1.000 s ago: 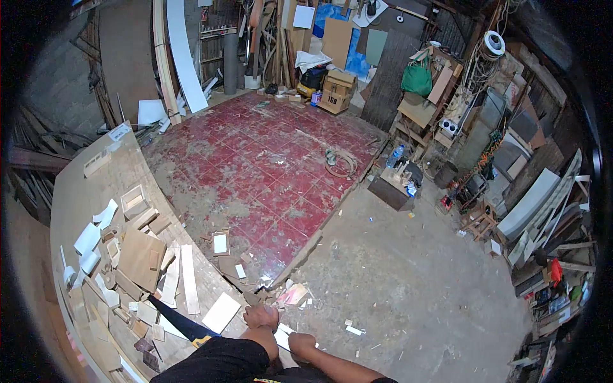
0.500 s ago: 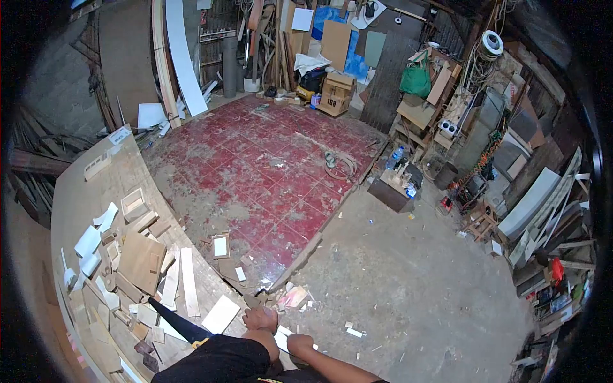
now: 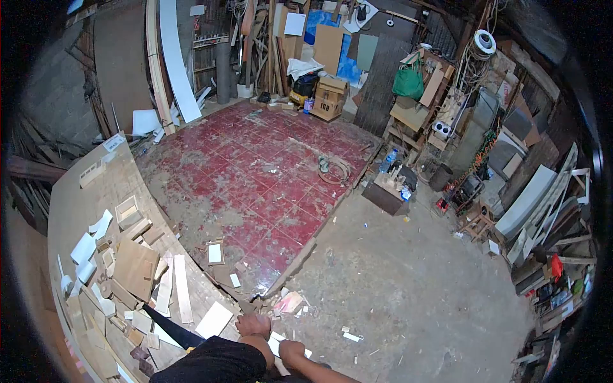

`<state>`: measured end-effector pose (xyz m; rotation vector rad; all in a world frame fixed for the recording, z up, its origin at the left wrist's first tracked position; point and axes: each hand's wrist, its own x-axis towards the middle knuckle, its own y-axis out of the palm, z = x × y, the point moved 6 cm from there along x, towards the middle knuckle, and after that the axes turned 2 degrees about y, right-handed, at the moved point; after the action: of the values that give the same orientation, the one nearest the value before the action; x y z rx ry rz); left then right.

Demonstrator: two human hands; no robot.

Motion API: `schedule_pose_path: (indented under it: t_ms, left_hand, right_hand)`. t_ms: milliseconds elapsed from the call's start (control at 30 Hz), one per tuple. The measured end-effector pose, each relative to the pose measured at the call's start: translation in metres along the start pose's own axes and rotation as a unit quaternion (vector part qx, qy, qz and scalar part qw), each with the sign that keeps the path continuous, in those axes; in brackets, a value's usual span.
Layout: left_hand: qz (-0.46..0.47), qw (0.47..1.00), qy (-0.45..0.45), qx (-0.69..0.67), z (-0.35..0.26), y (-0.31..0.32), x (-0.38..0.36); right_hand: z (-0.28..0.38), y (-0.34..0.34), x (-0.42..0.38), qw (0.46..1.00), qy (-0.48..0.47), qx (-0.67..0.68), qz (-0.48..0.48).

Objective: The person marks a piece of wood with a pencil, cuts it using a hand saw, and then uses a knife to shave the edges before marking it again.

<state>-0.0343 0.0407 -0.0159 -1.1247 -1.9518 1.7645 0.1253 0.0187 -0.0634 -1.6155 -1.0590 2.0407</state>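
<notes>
Two bare hands low in view, beside the near right edge of the wooden bench (image 3: 83, 207). Left hand (image 3: 254, 324) nearest that edge, fingers folded under; what it grasps, cannot tell. Right hand (image 3: 292, 350) farther out from the bench, clenched, apparently closed over a white strip (image 3: 275, 343) that shows on either side of the fist. The strip therefore lies just off the bench, partly between the hands. Change over the last second: slight. The view has swung a little to the right, and less of the yellow handle of the saw (image 3: 169, 327) shows past the dark cloth; the hands have kept their spacing. Judged from this, the strip is being steadied rather than shifted. Materials: bench top pale, flat, scuffed wood, littered along its near half. On it a smooth white rectangular board (image 3: 214, 320) at the right edge, a long pale slat (image 3: 183, 290), a broad brown panel (image 3: 135, 267), curled white sheets (image 3: 83, 249), a small open wooden box (image 3: 128, 209). Right of the bench, dusty red tiles (image 3: 249, 191); beyond those, rough grey concrete (image 3: 408, 287), scraps scattered.
</notes>
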Motion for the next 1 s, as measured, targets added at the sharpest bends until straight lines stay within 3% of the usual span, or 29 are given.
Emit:
schedule_pose_path:
  t_ms: [167,333,400,533,567,633,667,733,767,833,1000]
  left_hand:
    - [0.000,1.000,0.011,0.005,0.002,-0.001,0.000]
    - [-0.023,0.999,0.013,-0.022,0.002,0.000,-0.001]
    - [0.025,1.000,0.002,-0.017,-0.001,-0.005,-0.001]
    - [-0.007,0.999,0.010,-0.036,0.004,-0.003,-0.003]
    - [0.045,0.998,0.033,-0.008,0.016,0.027,0.007]
    - [0.098,0.994,0.053,0.022,0.019,0.027,0.004]
    - [0.099,0.993,0.047,0.032,0.019,0.025,0.002]
    - [0.102,0.993,0.046,0.043,0.003,0.000,-0.004]
    - [0.065,0.997,0.019,0.021,-0.005,-0.015,-0.006]
    - [0.034,0.999,-0.005,-0.001,-0.007,-0.019,-0.009]
    - [-0.004,1.000,0.007,-0.013,-0.003,0.005,0.000]
  right_hand:
    - [-0.001,-0.047,-0.062,0.998,-0.016,-0.050,0.038]
    - [0.000,-0.015,-0.021,0.998,0.037,-0.028,0.035]
    - [0.007,-0.010,-0.002,0.999,-0.050,-0.013,0.008]
    - [-0.005,-0.005,-0.002,0.999,-0.026,-0.018,0.028]
    - [-0.005,-0.017,-0.015,0.999,-0.028,-0.019,0.027]
    - [-0.003,-0.044,-0.053,0.998,-0.025,-0.050,0.030]
    - [-0.010,-0.013,-0.031,0.996,0.028,-0.059,0.064]
    - [-0.007,-0.015,-0.030,0.997,0.035,-0.035,0.057]
    - [-0.007,-0.017,-0.029,0.998,0.042,-0.013,0.049]
    - [0.007,-0.003,-0.005,0.998,-0.034,-0.046,0.010]
    - [0.012,0.008,0.026,0.997,0.032,-0.065,0.029]
